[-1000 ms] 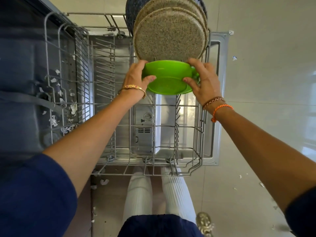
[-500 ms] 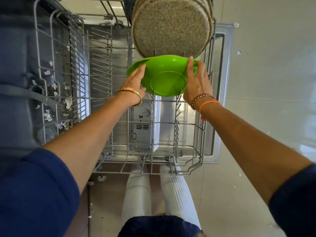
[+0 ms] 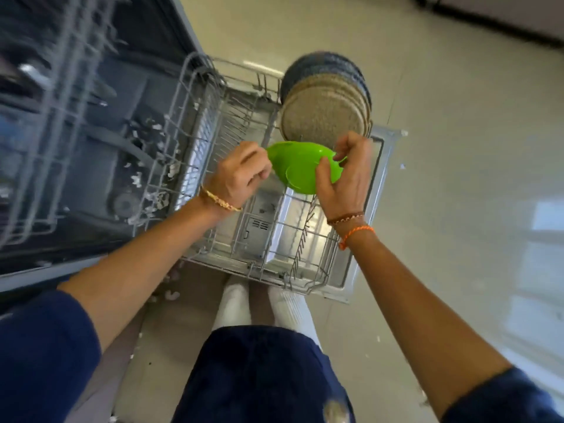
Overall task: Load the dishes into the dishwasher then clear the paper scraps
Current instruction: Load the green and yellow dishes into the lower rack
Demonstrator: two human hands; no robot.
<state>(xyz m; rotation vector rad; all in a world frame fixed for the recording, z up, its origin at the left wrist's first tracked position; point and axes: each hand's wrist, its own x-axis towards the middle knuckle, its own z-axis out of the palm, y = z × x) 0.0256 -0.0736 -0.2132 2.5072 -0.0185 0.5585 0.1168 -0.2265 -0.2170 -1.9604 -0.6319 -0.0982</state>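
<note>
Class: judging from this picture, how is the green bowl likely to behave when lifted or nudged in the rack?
The green bowl looks like thin glossy plastic, so probably light, stiff and hard to break. Its curved, smooth sides may slip or rock between the tines of the lower rack.

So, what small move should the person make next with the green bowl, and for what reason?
Probably lower the green bowl between the rack's tines and let go. The right hand grips its rim and the left hand touches its other edge; it is tilted on edge just in front of the speckled plates that stand in the lower rack, and free tines show below it.
</note>
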